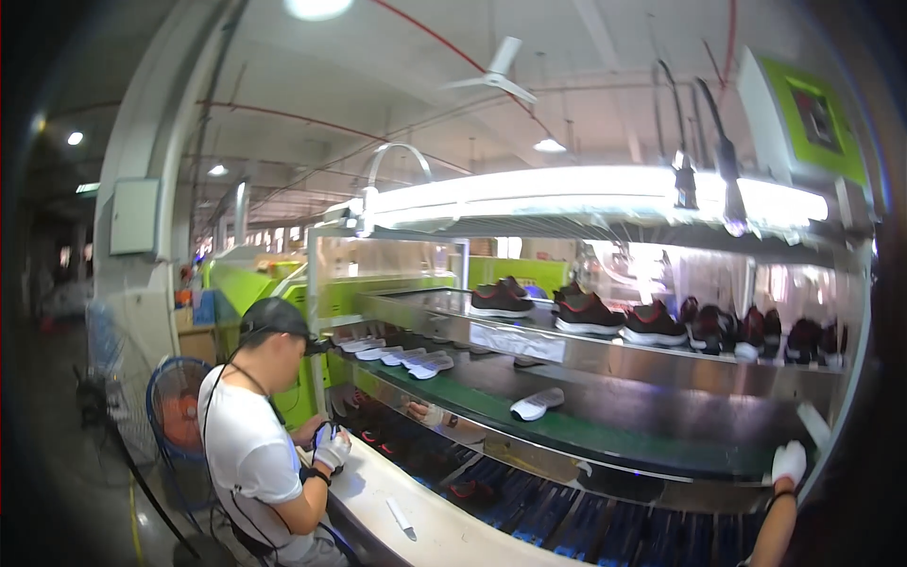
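Observation:
My right hand [789, 461], in a white glove, is at the far right, by the end of the green-edged conveyor belt [652, 439] and the rack's slanted metal post [844, 416]. Its fingers blur into the glove, so I cannot tell whether they are apart or closed, or if they touch the edge. My left hand is out of view. On the belt lies a white shoe sole [537, 404], with several more white soles [402, 357] farther left. Dark shoes with red trim and white soles [588, 314] stand along the upper shelf [605, 342].
At left a co-worker in a white shirt [255, 444] bends over gloved hands [331, 446] beside a pale bench [373, 487]. A white strip-like piece [401, 518] lies on that bench. Blue slats [605, 529] run below the belt. Cabled lamps [729, 189] hang above.

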Available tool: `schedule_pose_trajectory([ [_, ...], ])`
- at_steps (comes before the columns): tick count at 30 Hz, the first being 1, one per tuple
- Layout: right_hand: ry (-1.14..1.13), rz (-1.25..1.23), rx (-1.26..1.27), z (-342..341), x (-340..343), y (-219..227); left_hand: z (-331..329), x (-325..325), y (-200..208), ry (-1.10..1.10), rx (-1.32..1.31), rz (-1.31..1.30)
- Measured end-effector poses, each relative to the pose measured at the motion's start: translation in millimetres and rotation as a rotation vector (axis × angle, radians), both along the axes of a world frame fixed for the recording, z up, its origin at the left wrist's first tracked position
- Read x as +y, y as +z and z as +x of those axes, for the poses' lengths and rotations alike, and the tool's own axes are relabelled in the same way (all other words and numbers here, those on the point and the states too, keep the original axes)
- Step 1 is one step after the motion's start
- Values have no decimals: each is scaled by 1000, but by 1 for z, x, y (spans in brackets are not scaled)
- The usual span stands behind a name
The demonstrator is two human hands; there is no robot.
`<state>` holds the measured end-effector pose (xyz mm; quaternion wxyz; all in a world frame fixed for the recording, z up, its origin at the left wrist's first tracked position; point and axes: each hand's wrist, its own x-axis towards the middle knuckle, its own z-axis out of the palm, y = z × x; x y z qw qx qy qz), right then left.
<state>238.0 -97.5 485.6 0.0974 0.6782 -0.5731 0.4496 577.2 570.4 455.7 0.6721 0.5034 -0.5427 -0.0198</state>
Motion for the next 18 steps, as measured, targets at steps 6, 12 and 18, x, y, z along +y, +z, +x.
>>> schedule_pose_trajectory([
  [6, -75, -77, 8, -8, 9, 6, -23, 8, 44, -40, -83, -245],
  [12, 2, 138, 208, 27, 68, 34, -54, -64, 89, -547, -156, -377],
  [18, 67, 108, 66, 34, 93, 43, -74, -94, 120, -1075, -245, -183],
])
